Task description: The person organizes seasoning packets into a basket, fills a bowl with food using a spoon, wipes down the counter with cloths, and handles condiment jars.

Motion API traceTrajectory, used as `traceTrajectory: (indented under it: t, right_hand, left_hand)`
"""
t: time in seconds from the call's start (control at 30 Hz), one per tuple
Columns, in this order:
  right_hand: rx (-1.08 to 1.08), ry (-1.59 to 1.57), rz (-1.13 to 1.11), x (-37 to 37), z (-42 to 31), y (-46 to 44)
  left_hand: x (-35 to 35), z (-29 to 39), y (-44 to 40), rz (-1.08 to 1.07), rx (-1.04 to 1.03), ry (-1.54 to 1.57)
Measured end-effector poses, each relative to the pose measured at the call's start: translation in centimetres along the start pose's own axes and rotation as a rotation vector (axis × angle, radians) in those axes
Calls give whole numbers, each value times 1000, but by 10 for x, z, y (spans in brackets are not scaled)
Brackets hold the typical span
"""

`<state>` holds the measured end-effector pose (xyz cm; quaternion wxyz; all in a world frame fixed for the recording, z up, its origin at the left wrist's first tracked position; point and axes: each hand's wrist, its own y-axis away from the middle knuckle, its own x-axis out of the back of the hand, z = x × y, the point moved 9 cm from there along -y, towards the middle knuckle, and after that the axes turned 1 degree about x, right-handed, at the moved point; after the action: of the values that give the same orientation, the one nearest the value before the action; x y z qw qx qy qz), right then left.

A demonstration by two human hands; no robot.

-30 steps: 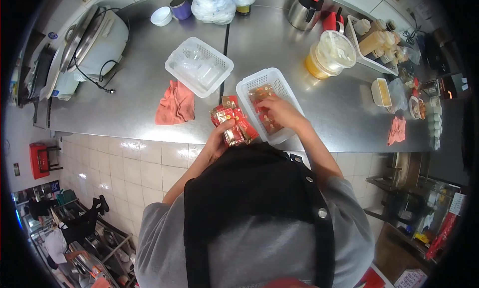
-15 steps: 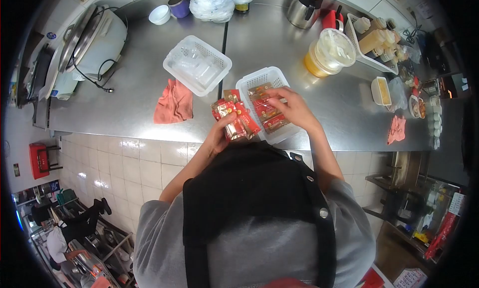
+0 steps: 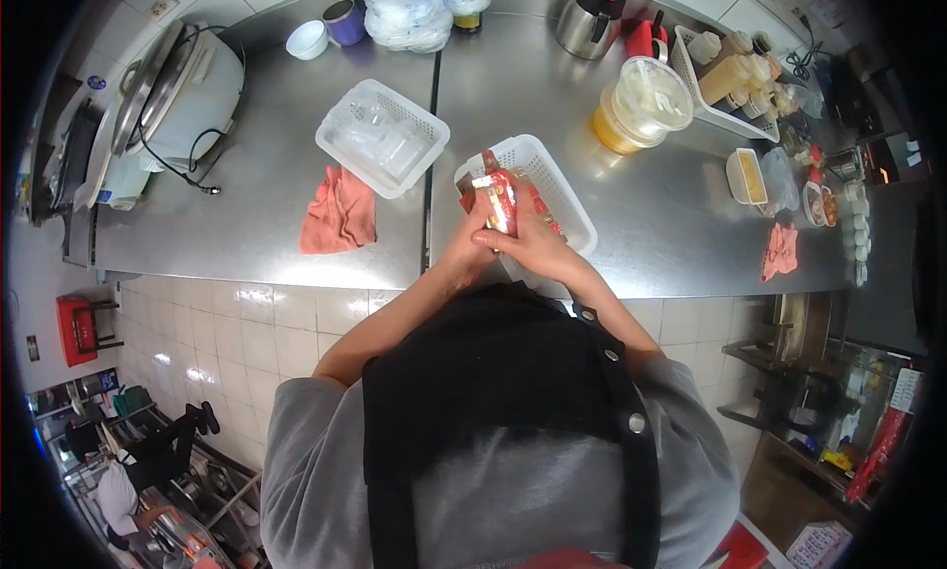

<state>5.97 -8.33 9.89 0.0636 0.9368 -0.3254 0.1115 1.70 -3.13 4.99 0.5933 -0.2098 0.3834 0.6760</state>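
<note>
Both hands meet over the near side of a white perforated basket (image 3: 575, 196). My left hand (image 3: 470, 244) is closed round a bunch of red and gold sachets (image 3: 501, 202). My right hand (image 3: 539, 242) presses against the same bunch from the right, its fingers wrapped along the side and its thumb reaching toward the left hand. Some red sachets show in the basket just beyond the right hand; my hands hide how many lie there. A second white basket (image 3: 421, 165) with clear plastic items inside stands to the left.
A pink cloth (image 3: 340, 214) lies left on the steel counter (image 3: 266, 175). Further back are a purple cup (image 3: 345, 24), a steel jug (image 3: 589, 22), a lidded tub of yellow liquid (image 3: 621, 125) and a bottle rack (image 3: 725, 115). Another person (image 3: 118, 495) is at lower left.
My right hand has moved left from the basket to the sachets in my left hand. My left hand has shifted right, and the bunch is now gathered between both hands.
</note>
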Motion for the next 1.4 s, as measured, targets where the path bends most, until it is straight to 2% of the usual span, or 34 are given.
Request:
traceTrajectory:
  t: [0.13,0.2,0.23,0.4,0.47,0.53,0.6,0.67,0.7,0.73,0.8,0.83,0.87,0.93,0.97,1.03,1.07,1.13,1.17,1.23,1.37,1.4]
  right_hand:
    - [-50,-59,-10,8,-4,2]
    - [-129,-66,-20,12,13,-1]
    - [-209,-70,-29,14,24,-2]
    - [-160,-287,-110,21,23,-6]
    - [-144,-332,-135,29,29,-9]
    - [-17,-232,-178,42,22,-16]
    - [24,-120,-233,58,7,-22]
    - [-5,253,-394,54,8,-24]
    - [93,381,-412,49,10,-26]
    - [95,378,-410,46,15,-31]
    - [123,845,-577,26,38,-33]
    - [250,883,-519,21,40,-33]
    - [255,881,-519,18,56,-37]
    - [348,1099,-561,9,69,-44]
    - [352,1097,-564,10,75,-45]
    - [394,1176,-584,8,63,-44]
    - [394,1173,-589,7,65,-44]
    - [568,1161,-416,11,46,-44]
    - [568,1162,-417,14,46,-43]
    - [495,1200,-311,28,31,-46]
    - [476,1286,-288,37,44,-40]
    - [481,1303,-316,36,47,-36]
  left_hand:
    - [2,-6,2,-94,35,-42]
    - [-10,-4,1,-203,-61,-124]
    - [-9,-7,0,-127,-18,-120]
    - [1,-19,-9,-14,34,-346]
    - [-12,0,-1,-6,-97,-602]
    - [-20,16,-2,-49,-171,-587]
    - [-11,26,3,42,-27,-725]
    - [15,26,6,117,-53,-715]
    - [22,26,11,99,-53,-779]
    - [27,25,14,82,-54,-843]
    - [32,25,25,82,-63,-935]
    - [30,27,30,81,-74,-1024]
    - [27,30,32,85,-76,-1027]
    - [21,47,36,197,-171,-1261]
    - [24,47,34,202,-171,-1261]
    - [9,65,32,210,-534,-1567]
    - [14,64,27,214,-531,-1565]
    - [4,64,20,163,-640,-1637]
    - [4,63,16,164,-640,-1636]
    - [-6,48,5,-14,-610,-1668]
    - [-14,34,-11,-51,-663,-1764]
    - [0,31,-23,9,-473,-1652]
